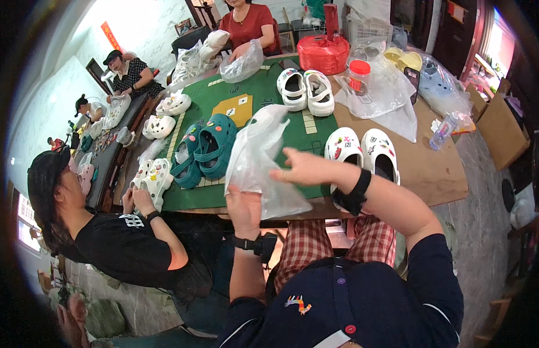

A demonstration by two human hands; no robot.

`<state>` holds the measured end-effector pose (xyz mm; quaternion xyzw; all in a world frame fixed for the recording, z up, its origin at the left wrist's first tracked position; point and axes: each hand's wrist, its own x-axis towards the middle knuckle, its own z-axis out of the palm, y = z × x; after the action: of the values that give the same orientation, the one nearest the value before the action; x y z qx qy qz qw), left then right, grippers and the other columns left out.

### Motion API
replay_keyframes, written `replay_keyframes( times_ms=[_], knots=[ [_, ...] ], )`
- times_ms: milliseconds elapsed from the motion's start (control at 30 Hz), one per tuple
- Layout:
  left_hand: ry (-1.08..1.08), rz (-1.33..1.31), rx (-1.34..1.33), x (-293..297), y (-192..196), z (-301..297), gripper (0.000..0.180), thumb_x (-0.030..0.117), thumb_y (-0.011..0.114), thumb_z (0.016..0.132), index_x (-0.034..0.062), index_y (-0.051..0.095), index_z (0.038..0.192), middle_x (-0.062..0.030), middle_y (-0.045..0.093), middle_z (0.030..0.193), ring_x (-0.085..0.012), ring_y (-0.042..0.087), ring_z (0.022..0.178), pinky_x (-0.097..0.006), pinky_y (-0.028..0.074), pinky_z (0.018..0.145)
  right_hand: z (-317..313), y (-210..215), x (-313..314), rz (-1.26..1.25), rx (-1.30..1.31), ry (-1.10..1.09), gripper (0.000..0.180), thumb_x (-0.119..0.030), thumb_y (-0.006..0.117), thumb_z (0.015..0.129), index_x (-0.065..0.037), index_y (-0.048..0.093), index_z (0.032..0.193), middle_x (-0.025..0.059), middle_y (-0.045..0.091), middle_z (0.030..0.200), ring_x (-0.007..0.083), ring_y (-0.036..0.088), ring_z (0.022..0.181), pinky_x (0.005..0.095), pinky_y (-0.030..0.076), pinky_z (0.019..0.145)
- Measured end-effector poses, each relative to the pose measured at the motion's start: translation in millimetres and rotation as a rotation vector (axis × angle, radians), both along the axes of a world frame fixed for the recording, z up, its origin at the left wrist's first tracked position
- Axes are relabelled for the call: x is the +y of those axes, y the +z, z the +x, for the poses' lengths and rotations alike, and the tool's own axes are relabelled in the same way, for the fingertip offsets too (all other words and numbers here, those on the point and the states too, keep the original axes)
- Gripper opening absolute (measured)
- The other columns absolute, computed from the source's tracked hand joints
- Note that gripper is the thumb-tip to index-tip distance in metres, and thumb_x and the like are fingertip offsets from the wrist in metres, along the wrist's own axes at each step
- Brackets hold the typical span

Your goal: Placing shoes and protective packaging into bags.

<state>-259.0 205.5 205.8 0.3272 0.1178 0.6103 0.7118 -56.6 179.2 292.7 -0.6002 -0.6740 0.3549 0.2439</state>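
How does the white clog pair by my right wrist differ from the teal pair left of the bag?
The white clog pair has pale uppers with small coloured charms; the teal clog pair is dark blue-green. The white pair lies on bare brown board, the teal pair on the green mat. Both are perforated clogs, paired side by side.

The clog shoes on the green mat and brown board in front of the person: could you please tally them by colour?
White clogs, plain, at the far end of the mat: 2
White clogs with charms, on the brown board near the right hand: 2
Teal clogs: 2
White clogs at the mat's left edge, held by a co-worker: 2
Total: 8
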Motion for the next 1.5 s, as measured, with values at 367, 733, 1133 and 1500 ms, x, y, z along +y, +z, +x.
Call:
replay_keyframes(
  times_ms=[367, 733, 1133, 1500],
  knots=[
    [0.420, -0.086, 0.146, -19, -17, -16, 0.039, 0.022, 0.047, 0.101, -0.0015, 0.043, 0.132, -0.0176, 0.052, 0.130, -0.0276, 0.053, 0.118, -0.043, 0.044, 0.101, 110, 5, 24, 0.391, -0.240, -0.512, 0.042, -0.023, 0.071, 0.078, -0.005, 0.064, 0.115, 0.0165, 0.069, 0.094, 0.0321, 0.066, 0.089, 0.0409, 0.050, 0.082],
    [-0.644, 0.619, 1.518, -101, -28, -2, 0.021, 0.016, 0.060, 0.093, -0.0007, 0.064, 0.104, -0.0130, 0.069, 0.090, -0.0181, 0.068, 0.081, -0.031, 0.052, 0.070, 132, -14, 65, 0.497, -0.467, -0.533, 0.030, -0.021, 0.068, 0.083, -0.005, 0.064, 0.108, 0.0193, 0.067, 0.099, 0.0354, 0.064, 0.095, 0.0442, 0.050, 0.082],
    [0.105, 1.370, 1.884, 20, -44, -35, 0.056, 0.006, 0.063, 0.075, 0.0169, 0.053, 0.129, -0.0122, 0.052, 0.130, -0.0304, 0.050, 0.123, -0.054, 0.035, 0.105, 121, 27, -63, 0.281, -0.465, -0.261, 0.033, -0.029, 0.067, 0.084, 0.001, 0.068, 0.095, 0.0221, 0.066, 0.086, 0.0367, 0.064, 0.079, 0.0431, 0.051, 0.072],
    [0.270, 1.315, 1.842, -31, -56, 23, 0.037, 0.020, 0.060, 0.076, 0.0140, 0.059, 0.112, -0.0065, 0.061, 0.104, -0.0255, 0.060, 0.091, -0.043, 0.047, 0.071, 129, -50, -106, 0.054, -0.406, -0.573, 0.074, -0.051, 0.071, 0.077, 0.018, 0.056, 0.098, 0.0353, 0.061, 0.099, 0.0444, 0.063, 0.090, 0.0442, 0.051, 0.079]
  ],
)
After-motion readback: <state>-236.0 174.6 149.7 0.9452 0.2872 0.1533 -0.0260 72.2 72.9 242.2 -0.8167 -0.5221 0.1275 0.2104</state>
